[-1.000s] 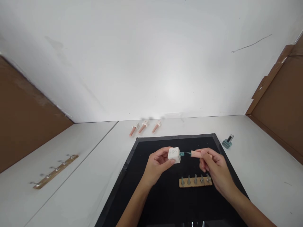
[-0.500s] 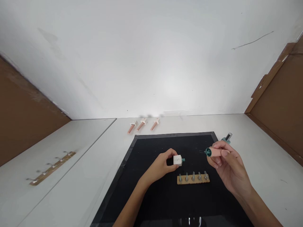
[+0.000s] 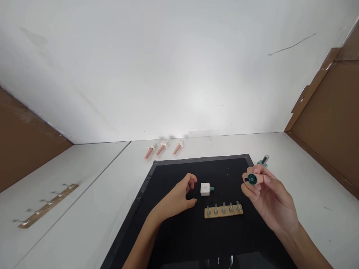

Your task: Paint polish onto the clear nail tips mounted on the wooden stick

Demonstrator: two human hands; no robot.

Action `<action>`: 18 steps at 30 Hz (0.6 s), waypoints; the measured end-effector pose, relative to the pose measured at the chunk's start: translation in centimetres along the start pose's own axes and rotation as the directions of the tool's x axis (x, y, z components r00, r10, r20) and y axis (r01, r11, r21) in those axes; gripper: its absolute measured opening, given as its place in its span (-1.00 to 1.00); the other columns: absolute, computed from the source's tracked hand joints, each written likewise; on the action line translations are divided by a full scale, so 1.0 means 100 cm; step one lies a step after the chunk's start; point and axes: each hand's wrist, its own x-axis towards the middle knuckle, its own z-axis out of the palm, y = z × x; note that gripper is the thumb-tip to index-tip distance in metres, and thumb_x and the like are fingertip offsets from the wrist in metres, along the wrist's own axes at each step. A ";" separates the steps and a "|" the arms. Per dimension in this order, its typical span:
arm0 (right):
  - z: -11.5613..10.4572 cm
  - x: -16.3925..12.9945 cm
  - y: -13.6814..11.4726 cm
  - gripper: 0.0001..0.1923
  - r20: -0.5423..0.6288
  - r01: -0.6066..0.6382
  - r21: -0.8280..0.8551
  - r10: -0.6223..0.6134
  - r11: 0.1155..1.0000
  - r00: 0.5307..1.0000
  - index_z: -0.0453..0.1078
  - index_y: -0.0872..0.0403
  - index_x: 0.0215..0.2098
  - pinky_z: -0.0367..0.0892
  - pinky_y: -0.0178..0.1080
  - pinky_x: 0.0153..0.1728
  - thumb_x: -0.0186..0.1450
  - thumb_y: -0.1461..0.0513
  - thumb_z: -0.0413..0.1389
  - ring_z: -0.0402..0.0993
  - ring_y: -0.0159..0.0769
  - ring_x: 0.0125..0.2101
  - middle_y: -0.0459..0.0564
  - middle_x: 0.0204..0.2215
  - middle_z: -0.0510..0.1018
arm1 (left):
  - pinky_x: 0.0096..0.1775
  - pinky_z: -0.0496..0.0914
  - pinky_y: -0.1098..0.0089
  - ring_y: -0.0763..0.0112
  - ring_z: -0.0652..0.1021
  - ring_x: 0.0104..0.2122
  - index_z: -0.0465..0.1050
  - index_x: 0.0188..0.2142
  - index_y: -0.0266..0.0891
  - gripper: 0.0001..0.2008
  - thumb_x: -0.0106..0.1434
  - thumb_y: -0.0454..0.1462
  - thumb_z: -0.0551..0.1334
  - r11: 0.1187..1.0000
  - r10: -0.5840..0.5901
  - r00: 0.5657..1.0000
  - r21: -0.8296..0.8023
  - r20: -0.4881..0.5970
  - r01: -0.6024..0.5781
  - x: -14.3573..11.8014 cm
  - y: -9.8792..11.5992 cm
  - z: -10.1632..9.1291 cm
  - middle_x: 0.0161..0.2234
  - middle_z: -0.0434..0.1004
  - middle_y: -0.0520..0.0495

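A person's two bare hands work over a black mat [image 3: 179,239] on a white table [image 3: 84,209]. Near the middle of the mat's far half, a white bottle [image 3: 205,189] lies on its side, uncapped, its green-smeared neck pointing to the mat's right edge. The left hand [image 3: 181,196] is over the mat, just left of the bottle; its fingers are curved and parted, with nothing between them. Above the mat's right side, the right hand [image 3: 273,194] pinches a pink cap [image 3: 252,179], its mouth ringed in green and its dark brush [image 3: 246,179] foreshortened.

On the mat, nearer its front than the bottle, a cork-coloured strip [image 3: 224,213] carries five clear upright tips [image 3: 224,207]. Past the mat's far left corner lie three pink-capped bottles [image 3: 162,148]; by its far right corner stands a teal bottle [image 3: 264,160], partly hidden behind the right hand. A second strip [image 3: 49,205] lies well left of the mat.

From where I stand, the open neck looks the main hazard: lying flat, it could leak polish onto the mat. A nudge from the left fingers might worsen that, an overloaded brush could drip, and a low wrist might knock the tips.
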 end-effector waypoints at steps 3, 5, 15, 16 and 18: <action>-0.003 0.001 0.000 -0.86 -0.005 0.046 -0.080 -0.046 0.996 0.999 0.47 -0.02 -0.44 0.13 -0.28 -0.62 0.16 0.10 0.24 0.04 -0.39 -0.63 -0.16 -0.62 0.23 | -0.47 0.20 0.45 0.48 0.27 -0.55 0.23 -0.38 -0.17 -0.83 0.03 -0.28 0.22 0.996 -0.069 0.969 -0.043 0.236 0.082 -0.004 0.004 -0.007 -0.56 0.21 0.20; -0.004 0.001 0.000 -0.85 -0.014 0.077 -0.136 -0.080 0.988 0.997 0.46 -0.04 -0.43 0.15 -0.27 -0.61 0.17 0.07 0.24 0.07 -0.37 -0.62 -0.15 -0.62 0.25 | -0.48 0.17 0.45 0.48 0.31 -0.56 0.33 -0.35 -0.19 -0.79 0.00 -0.22 0.28 0.996 -0.074 0.939 -0.023 0.337 0.087 -0.005 0.006 -0.006 -0.58 0.26 0.20; -0.010 0.008 0.002 -0.87 0.002 0.082 -0.169 -0.083 0.982 0.997 0.48 -0.06 -0.45 0.17 -0.32 -0.63 0.12 0.11 0.31 0.15 -0.44 -0.61 -0.15 -0.50 0.30 | -0.45 0.15 0.45 0.23 0.43 -0.33 0.39 -0.19 -0.14 -0.59 -0.09 -0.19 0.36 0.967 -0.134 0.945 0.250 0.299 0.058 -0.003 0.012 0.019 -0.49 0.38 0.07; -0.011 0.010 0.002 -0.86 0.005 0.064 -0.176 -0.064 0.982 0.998 0.49 -0.05 -0.46 0.16 -0.33 -0.63 0.12 0.11 0.31 0.15 -0.45 -0.61 -0.15 -0.49 0.32 | -0.46 0.13 0.45 0.25 0.42 -0.37 0.39 -0.21 -0.14 -0.61 -0.09 -0.19 0.36 0.961 -0.129 0.948 0.271 0.292 0.047 -0.002 0.013 0.021 -0.49 0.36 0.08; -0.017 0.014 0.002 -0.82 -0.008 0.028 -0.206 -0.031 0.978 0.999 0.49 -0.02 -0.48 0.14 -0.34 -0.64 0.11 0.08 0.32 0.16 -0.47 -0.61 -0.14 -0.47 0.34 | -0.48 0.11 0.45 0.29 0.40 -0.42 0.40 -0.27 -0.13 -0.67 -0.07 -0.19 0.35 0.954 -0.105 0.954 0.300 0.279 0.017 -0.001 0.014 0.024 -0.50 0.33 0.09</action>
